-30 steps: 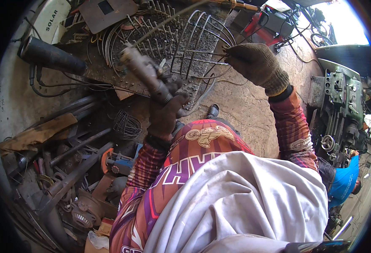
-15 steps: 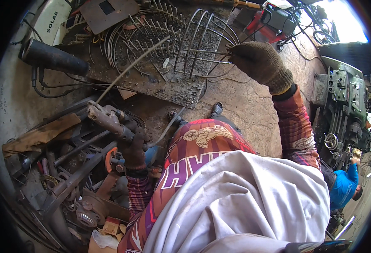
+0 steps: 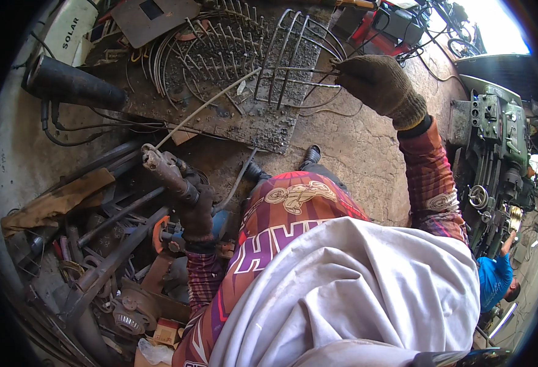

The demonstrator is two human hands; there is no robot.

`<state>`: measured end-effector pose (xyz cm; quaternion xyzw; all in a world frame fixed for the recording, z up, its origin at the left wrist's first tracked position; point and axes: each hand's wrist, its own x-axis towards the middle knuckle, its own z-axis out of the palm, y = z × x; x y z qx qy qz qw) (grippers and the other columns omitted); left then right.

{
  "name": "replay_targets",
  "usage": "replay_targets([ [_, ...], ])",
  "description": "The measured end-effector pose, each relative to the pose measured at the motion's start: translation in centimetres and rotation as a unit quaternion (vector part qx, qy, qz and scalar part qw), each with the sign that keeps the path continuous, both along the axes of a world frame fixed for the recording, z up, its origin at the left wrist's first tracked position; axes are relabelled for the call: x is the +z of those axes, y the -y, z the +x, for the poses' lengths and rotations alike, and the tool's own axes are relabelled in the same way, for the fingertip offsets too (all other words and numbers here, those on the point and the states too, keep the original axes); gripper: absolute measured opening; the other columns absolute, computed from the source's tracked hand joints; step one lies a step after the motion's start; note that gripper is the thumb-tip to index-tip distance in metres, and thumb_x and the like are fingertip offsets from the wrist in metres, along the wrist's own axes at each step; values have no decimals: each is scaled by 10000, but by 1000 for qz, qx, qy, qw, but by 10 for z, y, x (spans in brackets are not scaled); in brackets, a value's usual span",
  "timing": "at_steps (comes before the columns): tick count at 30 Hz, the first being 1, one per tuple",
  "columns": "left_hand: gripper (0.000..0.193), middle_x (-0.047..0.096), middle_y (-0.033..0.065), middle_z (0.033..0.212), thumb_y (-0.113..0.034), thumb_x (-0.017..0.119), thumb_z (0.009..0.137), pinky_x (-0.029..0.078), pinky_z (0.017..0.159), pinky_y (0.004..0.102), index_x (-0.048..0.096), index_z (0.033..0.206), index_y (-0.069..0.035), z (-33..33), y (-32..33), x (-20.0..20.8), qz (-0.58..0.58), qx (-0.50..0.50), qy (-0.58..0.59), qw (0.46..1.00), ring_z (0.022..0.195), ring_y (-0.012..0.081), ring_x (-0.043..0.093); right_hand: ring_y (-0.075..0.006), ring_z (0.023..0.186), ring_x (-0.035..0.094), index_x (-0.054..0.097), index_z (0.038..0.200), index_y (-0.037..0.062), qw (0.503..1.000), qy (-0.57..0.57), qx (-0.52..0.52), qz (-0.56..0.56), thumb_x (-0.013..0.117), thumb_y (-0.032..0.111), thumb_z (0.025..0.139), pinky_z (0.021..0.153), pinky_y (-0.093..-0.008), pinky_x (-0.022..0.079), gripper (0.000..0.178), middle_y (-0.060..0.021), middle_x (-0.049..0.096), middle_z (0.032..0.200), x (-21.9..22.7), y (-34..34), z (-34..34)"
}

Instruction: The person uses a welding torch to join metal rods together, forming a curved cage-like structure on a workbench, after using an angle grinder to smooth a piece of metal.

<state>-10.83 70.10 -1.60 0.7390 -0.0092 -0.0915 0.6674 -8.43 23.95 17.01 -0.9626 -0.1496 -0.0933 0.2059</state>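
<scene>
Left hand point(image 3: 194, 205), gloved, closed around the handle of a welding holder point(image 3: 166, 172), with a thin rod point(image 3: 208, 105) slanting from its tip up toward the wire frame point(image 3: 293, 67). Right hand point(image 3: 376, 82), in a brown knit glove, pinched shut on a bar at the frame's right edge. Frame lying on a dirty steel plate point(image 3: 244, 125), well above the left hand and touching the right. Left of the frame, a fan of bent wire prongs point(image 3: 211, 58) on the same plate. Above and left of the frame, a flat dark welding shield point(image 3: 153, 18) with a small window. Far left of the frame, a white rectangular panel point(image 3: 67, 30) with dark lettering, and below it a black pipe point(image 3: 73, 85). Well below the frame, by the left elbow, small cardboard boxes point(image 3: 166, 333) among scrap metal.
</scene>
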Motion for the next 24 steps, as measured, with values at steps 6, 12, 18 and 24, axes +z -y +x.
replay_targets([
  [6,385,642,48,774,-11,699,754,532,663,293,592,1123,14,-4,10,16,-9,20,-43,999,701,152,632,-239,854,747,769,1072,100,997,-57,-47,-3,736,216,917,774,-340,593,196,-93,757,937,4,-5,-1],
  [12,327,638,39,757,-36,704,775,532,641,295,614,1087,-7,-3,-4,-10,37,-10,-1,999,664,146,629,-243,868,746,769,1071,100,998,-44,-32,-12,736,213,917,782,-344,596,194,-96,755,949,2,-1,-2],
  [18,283,639,33,732,-53,711,794,534,628,303,622,1061,-20,-4,1,-17,11,-10,-21,1000,648,136,634,-252,879,747,767,1084,101,999,-24,-17,-40,743,214,913,790,-343,598,206,-102,756,951,0,1,-1],
  [24,264,639,26,747,-52,715,773,541,653,309,645,1025,-13,-4,2,-19,24,-3,-20,1000,683,141,641,-258,892,747,771,1089,103,998,-49,-38,-3,747,226,911,794,-349,597,218,-103,756,961,1,-1,-1],
])
